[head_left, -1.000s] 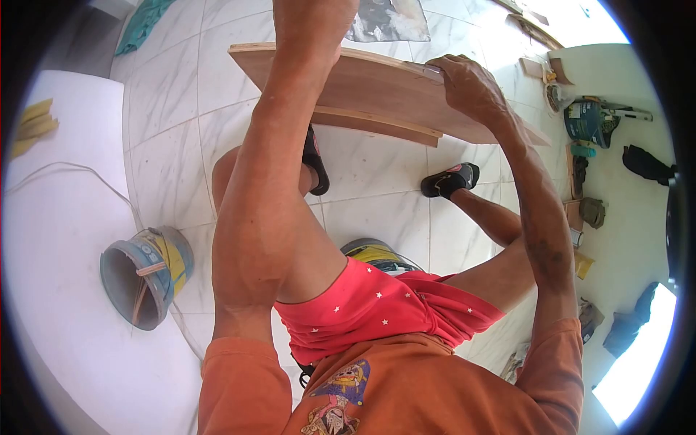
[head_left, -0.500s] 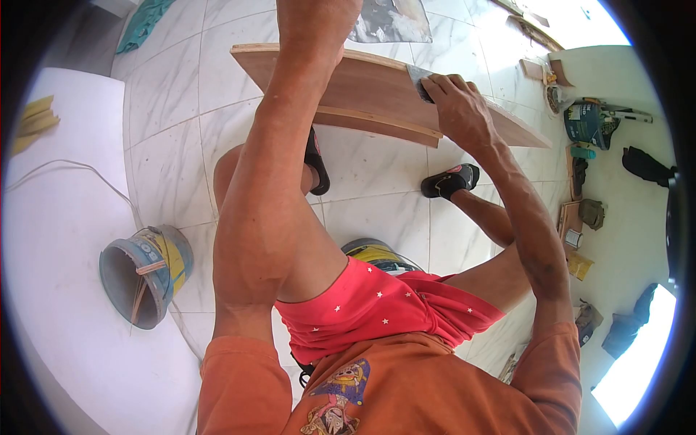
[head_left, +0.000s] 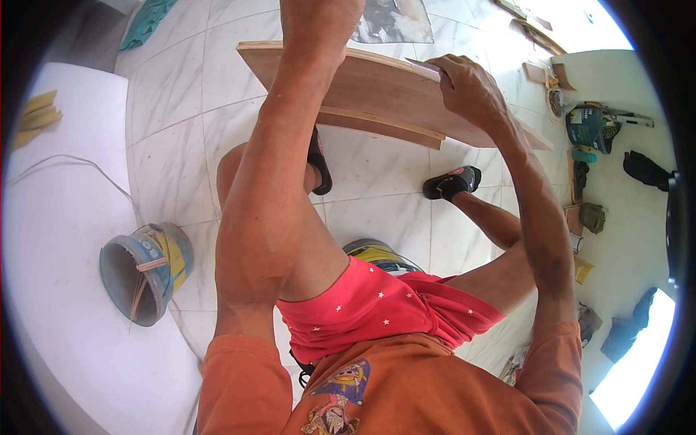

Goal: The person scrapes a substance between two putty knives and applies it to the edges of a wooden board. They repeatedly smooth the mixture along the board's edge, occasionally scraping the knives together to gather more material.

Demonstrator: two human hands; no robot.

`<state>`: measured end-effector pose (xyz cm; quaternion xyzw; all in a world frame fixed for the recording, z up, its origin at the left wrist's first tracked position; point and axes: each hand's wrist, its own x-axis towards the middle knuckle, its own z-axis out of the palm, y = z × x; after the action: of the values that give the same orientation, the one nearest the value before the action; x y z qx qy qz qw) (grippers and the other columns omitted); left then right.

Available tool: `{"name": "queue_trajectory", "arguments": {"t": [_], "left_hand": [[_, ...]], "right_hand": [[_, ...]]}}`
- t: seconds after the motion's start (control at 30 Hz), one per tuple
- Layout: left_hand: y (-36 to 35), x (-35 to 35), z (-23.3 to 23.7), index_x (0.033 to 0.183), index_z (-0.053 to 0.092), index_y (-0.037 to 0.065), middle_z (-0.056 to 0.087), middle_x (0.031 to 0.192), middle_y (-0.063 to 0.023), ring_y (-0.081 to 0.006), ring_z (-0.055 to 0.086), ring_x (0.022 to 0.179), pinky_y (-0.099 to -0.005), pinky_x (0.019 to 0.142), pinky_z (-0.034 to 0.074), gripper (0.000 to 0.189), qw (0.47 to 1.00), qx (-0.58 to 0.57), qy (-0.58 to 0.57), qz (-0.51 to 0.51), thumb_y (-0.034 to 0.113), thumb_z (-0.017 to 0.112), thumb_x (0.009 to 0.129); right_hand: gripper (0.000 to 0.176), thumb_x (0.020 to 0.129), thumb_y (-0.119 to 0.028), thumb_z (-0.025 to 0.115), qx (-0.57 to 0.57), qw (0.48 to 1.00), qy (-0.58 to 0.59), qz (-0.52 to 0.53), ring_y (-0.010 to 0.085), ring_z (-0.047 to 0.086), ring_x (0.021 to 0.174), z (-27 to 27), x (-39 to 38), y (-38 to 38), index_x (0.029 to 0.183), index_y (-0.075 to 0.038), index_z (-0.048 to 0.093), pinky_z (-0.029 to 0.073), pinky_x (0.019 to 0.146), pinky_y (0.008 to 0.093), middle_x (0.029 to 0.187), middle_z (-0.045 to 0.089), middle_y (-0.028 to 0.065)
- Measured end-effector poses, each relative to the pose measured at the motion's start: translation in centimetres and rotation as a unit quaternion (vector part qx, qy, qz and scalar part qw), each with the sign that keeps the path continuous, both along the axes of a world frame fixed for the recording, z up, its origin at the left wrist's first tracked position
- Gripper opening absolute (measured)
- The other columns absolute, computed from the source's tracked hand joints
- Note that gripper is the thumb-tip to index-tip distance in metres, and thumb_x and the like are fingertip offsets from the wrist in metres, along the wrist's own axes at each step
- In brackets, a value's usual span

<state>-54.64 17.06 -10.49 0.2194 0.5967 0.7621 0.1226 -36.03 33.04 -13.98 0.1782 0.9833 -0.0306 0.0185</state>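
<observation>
My right hand [head_left: 470, 88] is closed around a putty knife [head_left: 423, 65]. Its thin blade, seen nearly edge-on, lies at the upper edge of a long reddish-brown wooden panel [head_left: 391, 90]. At the top of the view, my left hand [head_left: 324, 25] is cut off by the frame and most of its fingers are hidden. Beside it, a grey plate smeared with white putty [head_left: 395, 22] sticks out to the right, seemingly in its grip. My left forearm crosses in front of the panel's left part. A lower wooden strip [head_left: 384, 129] runs along the panel's near side.
An open, stained bucket [head_left: 134, 279] lies tipped at the left. Another bucket [head_left: 377, 254] stands beneath me, partly behind my shorts. My sandalled feet rest on marble-look tiles [head_left: 377, 199]. A dark tub [head_left: 589, 127] and wood scraps [head_left: 536, 74] lie at the right.
My right hand has shifted slightly up and right along the panel, and the putty knife has turned from showing its flat face to nearly edge-on. My left hand has hardly moved.
</observation>
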Motion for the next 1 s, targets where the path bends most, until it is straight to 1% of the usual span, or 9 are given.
{"name": "queue_trajectory", "arguments": {"t": [0.17,0.3,0.4,0.47,0.67,0.77,0.87,0.9,1.0], "left_hand": [[0.4,-0.6,-0.4,0.106,0.064,-0.005,0.064,0.088,-0.0106,-0.0191,0.057,0.078,-0.0351,0.072,0.047,0.028,1.000,0.020,-0.013,0.017,0.020,0.051,0.101],[0.0,-0.2,0.7,0.109,0.063,-0.006,0.066,0.091,-0.0136,-0.0218,0.060,0.082,-0.0362,0.075,0.048,0.030,0.999,-0.005,-0.031,0.030,0.020,0.051,0.101],[-0.7,-0.1,0.4,0.109,0.063,-0.006,0.066,0.091,-0.0134,-0.0215,0.060,0.082,-0.0360,0.075,0.048,0.030,1.000,0.000,0.001,0.009,0.020,0.051,0.102],[-0.2,-0.3,0.5,0.109,0.063,-0.006,0.065,0.090,-0.0129,-0.0212,0.059,0.080,-0.0362,0.073,0.048,0.030,1.000,-0.006,-0.022,0.021,0.020,0.050,0.102],[-0.5,-0.3,0.5,0.107,0.063,-0.005,0.063,0.087,-0.0113,-0.0203,0.056,0.077,-0.0362,0.072,0.047,0.029,1.000,-0.005,-0.027,0.012,0.021,0.050,0.102],[-0.1,-0.9,-0.1,0.107,0.063,-0.005,0.063,0.087,-0.0107,-0.0193,0.056,0.078,-0.0360,0.073,0.046,0.029,0.999,-0.021,-0.023,0.017,0.021,0.050,0.102],[-0.5,-0.4,-0.1,0.107,0.063,-0.005,0.063,0.087,-0.0105,-0.0190,0.056,0.078,-0.0360,0.073,0.046,0.030,1.000,-0.008,-0.002,0.017,0.022,0.051,0.101],[-0.6,-0.2,0.1,0.107,0.063,-0.005,0.063,0.087,-0.0104,-0.0190,0.056,0.078,-0.0360,0.073,0.046,0.030,1.000,0.001,0.006,0.015,0.022,0.051,0.101],[-0.7,-0.1,0.0,0.108,0.063,-0.005,0.063,0.088,-0.0106,-0.0194,0.056,0.079,-0.0359,0.073,0.046,0.030,1.000,0.014,-0.003,0.014,0.022,0.051,0.101]], "right_hand": [[0.030,0.093,-0.008,0.054,-0.032,0.998,-0.039,-0.034,0.0361,0.071,0.094,0.4,-1.9,0.3,0.117,-0.005,0.071,0.055,0.089,0.0443,0.107,0.073,0.0191],[0.030,0.093,-0.009,0.053,-0.014,0.999,-0.028,-0.015,0.0368,0.070,0.094,-0.4,-1.8,0.7,0.117,-0.005,0.071,0.055,0.089,0.0446,0.106,0.073,0.0192],[0.030,0.093,-0.009,0.053,-0.020,0.999,-0.037,-0.019,0.0365,0.070,0.094,-0.4,-1.9,0.5,0.118,-0.006,0.071,0.055,0.090,0.0446,0.107,0.073,0.0187],[0.030,0.093,-0.009,0.053,-0.019,0.999,-0.033,-0.011,0.0355,0.070,0.096,-0.8,-1.7,0.7,0.118,-0.007,0.071,0.055,0.090,0.0441,0.107,0.073,0.0179],[0.028,0.092,-0.001,0.055,0.059,0.995,-0.068,0.042,0.0294,0.067,0.105,-1.5,-1.2,-0.9,0.114,-0.004,0.071,0.054,0.093,0.0409,0.109,0.072,0.0122],[0.027,0.086,0.000,0.061,0.097,0.991,-0.032,0.090,0.0276,0.064,0.106,-3.2,0.2,-1.9,0.111,-0.003,0.069,0.053,0.091,0.0420,0.109,0.068,0.0103],[0.029,0.087,-0.003,0.064,0.121,0.987,0.002,0.108,0.0276,0.061,0.110,-4.4,1.3,-3.1,0.116,-0.002,0.064,0.051,0.093,0.0420,0.113,0.064,0.0088],[0.034,0.086,-0.005,0.065,0.153,0.980,0.007,0.125,0.0281,0.061,0.110,-4.6,1.5,-3.3,0.120,-0.001,0.061,0.051,0.093,0.0424,0.116,0.062,0.0086],[0.033,0.086,-0.004,0.065,0.165,0.976,0.006,0.139,0.0276,0.060,0.112,-4.5,2.2,-3.9,0.118,-0.003,0.063,0.050,0.094,0.0417,0.115,0.063,0.0104]]}}
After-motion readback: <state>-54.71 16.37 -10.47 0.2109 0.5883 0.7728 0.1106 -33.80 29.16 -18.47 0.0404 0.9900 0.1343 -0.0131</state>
